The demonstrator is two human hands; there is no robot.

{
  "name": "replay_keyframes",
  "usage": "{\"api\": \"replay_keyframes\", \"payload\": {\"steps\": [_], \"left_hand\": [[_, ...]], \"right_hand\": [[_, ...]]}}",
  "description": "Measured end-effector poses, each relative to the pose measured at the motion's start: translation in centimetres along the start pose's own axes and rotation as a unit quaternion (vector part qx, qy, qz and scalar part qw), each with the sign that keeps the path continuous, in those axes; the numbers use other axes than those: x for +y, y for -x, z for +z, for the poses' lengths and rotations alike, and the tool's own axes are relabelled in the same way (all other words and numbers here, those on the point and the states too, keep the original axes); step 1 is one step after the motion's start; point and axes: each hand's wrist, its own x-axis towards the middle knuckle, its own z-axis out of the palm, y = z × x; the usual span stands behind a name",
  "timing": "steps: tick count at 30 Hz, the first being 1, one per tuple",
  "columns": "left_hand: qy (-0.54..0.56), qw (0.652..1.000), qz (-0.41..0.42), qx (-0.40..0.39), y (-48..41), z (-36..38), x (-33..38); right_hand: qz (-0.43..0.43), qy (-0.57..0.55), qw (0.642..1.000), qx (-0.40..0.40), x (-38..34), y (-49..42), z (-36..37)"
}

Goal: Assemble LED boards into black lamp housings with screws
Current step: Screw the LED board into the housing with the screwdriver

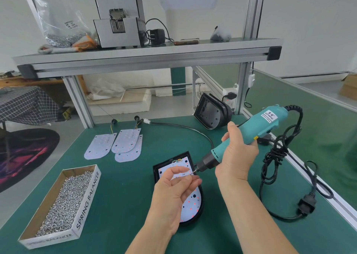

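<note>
**Tiny screw held up to a driver bit above a lamp housing**

Far to the left of the left fingers, an open cardboard box (63, 205) heaped with small silver screws is seen on the green bench (125, 199). Beyond and left of those fingers, 3 spare LED boards (119, 145) are laid flat, 2 of them overlapping, with thin wires at their far ends.

The left hand (173, 193) is raised palm up. Its thumb and forefinger are pinched together on a tiny screw (192, 173), and the other fingers are loosely curled. Directly under these fingers, a black lamp housing (157, 171) is lying on the bench. A white LED board (191, 203) dotted with red is seated inside it.

Just right of the pinching fingertips, the bit of a teal electric screwdriver (264, 122) is pointed at the screw; whether they touch cannot be told. The driver's body is gripped by the right hand (235, 157), fingers wrapped fully round it, and the tool is slanted up and away to the right.

Beyond the right fingers, a 2nd black housing (210, 112) is stood tilted on its edge. To the right of them, a black power cable (276, 153) is bundled on the bench.
</note>
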Motion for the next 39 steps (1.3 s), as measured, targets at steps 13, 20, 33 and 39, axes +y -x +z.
{"api": "replay_keyframes", "payload": {"steps": [13, 20, 33, 39], "left_hand": [[-0.79, 0.592, 0.152, 0.047, -4.7, -0.6, 1.9], [-0.861, 0.475, 0.178, -0.012, -5.9, 0.2, 1.1], [-0.868, 0.457, 0.192, -0.025, -6.8, -0.4, 0.6], [-0.867, 0.457, 0.198, -0.022, -6.8, -0.4, 0.4]], "right_hand": [[-0.103, 0.052, 0.991, -0.07, 0.7, -2.5, 2.5], [-0.155, 0.134, 0.972, -0.117, 3.2, -3.2, 2.3], [-0.16, 0.175, 0.961, -0.14, 6.9, -4.1, 2.3], [-0.164, 0.182, 0.959, -0.146, 7.6, -4.0, 2.4]]}}
